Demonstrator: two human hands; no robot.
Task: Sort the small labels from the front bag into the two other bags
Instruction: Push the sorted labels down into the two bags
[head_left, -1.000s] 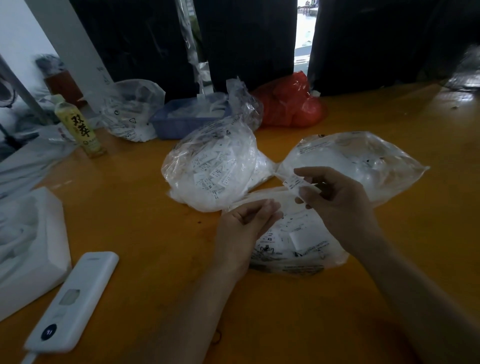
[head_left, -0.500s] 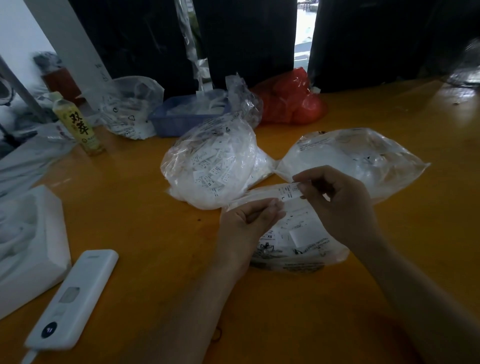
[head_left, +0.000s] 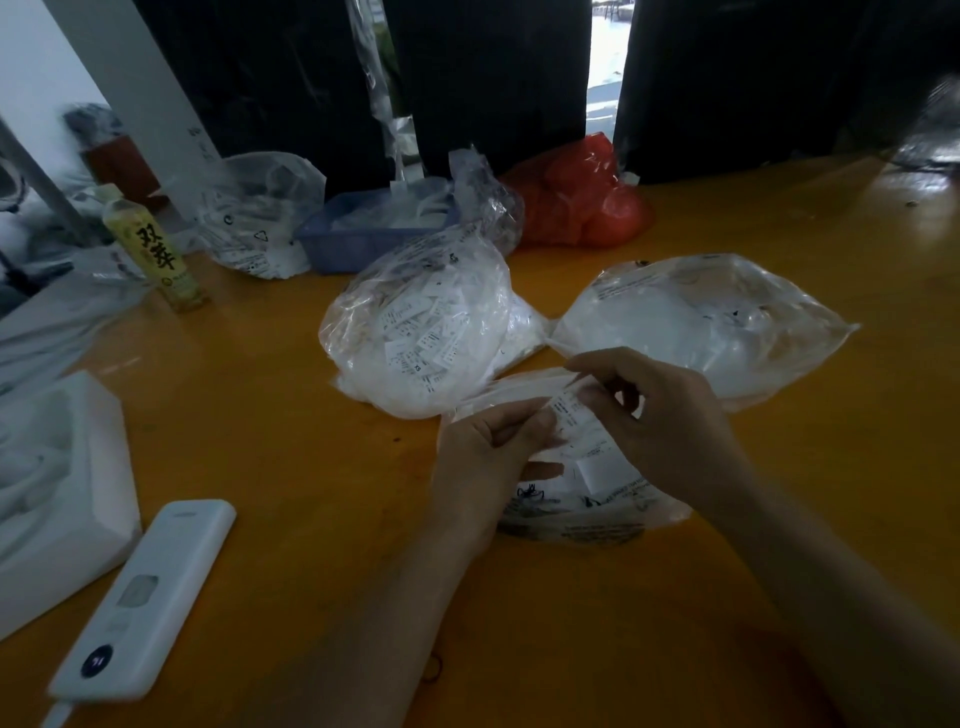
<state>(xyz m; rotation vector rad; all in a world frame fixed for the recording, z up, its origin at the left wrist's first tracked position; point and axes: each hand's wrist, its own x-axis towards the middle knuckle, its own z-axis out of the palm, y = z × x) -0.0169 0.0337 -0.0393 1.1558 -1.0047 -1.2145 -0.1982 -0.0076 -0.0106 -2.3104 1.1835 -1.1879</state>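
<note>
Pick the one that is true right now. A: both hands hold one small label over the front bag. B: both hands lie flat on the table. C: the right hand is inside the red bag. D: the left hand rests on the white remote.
A: the left hand and right hand pinch a small label between them, above the front bag.

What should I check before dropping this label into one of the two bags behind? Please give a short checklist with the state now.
1. Small white printed label is pinched by right hand: ok.
2. Left hand also pinches it: ok.
3. Size print readable: cannot tell.
4. Bulging clear plastic bag of labels within reach: ok.
5. Flatter clear plastic bag mouth open: cannot tell.
6. Front clear bag resting on orange table: ok.
</note>
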